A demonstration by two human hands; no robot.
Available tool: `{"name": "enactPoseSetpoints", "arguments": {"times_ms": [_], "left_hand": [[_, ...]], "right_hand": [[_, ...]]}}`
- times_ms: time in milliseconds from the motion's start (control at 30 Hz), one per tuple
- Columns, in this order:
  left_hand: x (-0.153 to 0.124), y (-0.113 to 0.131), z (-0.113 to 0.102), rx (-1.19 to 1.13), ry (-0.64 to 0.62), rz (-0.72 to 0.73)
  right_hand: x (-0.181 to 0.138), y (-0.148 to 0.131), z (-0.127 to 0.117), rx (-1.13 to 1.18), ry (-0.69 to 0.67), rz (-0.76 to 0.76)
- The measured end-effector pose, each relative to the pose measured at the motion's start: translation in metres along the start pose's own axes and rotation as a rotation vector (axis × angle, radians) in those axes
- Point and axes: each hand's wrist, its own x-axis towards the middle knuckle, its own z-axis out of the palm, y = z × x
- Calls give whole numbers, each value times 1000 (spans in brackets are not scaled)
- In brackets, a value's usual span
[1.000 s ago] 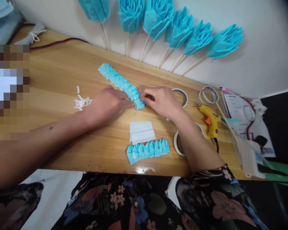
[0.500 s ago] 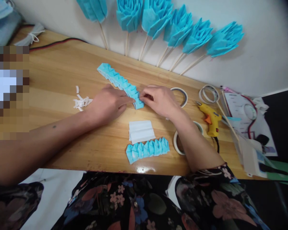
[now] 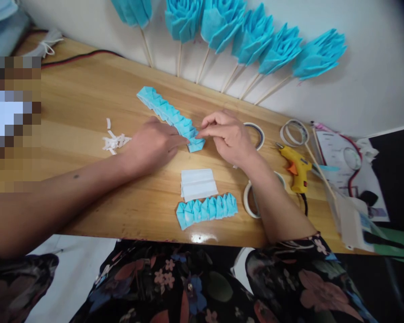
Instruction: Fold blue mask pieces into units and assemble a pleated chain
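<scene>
A folded light-blue strip [image 3: 171, 114] of zigzag pleats lies slantwise on the wooden table. My left hand [image 3: 151, 141] is over its lower half, fingers pressed together and holding the near end against the tabletop. From the other side my right hand [image 3: 230, 137] reaches in, its index fingertip touching the pleats near that end and its other fingers loosely bent and apart. Below the hands lies a small stack of white pleated sheets [image 3: 199, 184]. A second, shorter folded blue strip [image 3: 207, 211] rests just in front of it.
Several blue flowers on sticks [image 3: 251, 36] lean against the wall. Small white scraps [image 3: 115, 142] lie left of my left hand. Rolls of tape [image 3: 293, 132], a yellow glue gun [image 3: 298, 168] and papers [image 3: 340, 157] are on the right. A red-black cable [image 3: 84, 57] runs along the back.
My right hand has loosened its pinch at the strip's end and its fingers have spread, with the index still at the pleats. My left hand stays in place on the strip.
</scene>
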Motion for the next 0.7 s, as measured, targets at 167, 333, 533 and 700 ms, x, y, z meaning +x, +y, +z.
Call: {"name": "enactPoseSetpoints", "arguments": {"times_ms": [167,333,533,700], "left_hand": [[-1,-1,2,11,32,5],[-2,-3,3,14,49,21],[-3,-3,4,-5,66,19],[-3,-3,2,-18,57,5]], "right_hand": [[-2,-2,8,-7,-27,53],[-3,-4,4,-16,-68,149],[-4,-4,3,20,3,140],[-3,-9,6,-32,-69,150]]}}
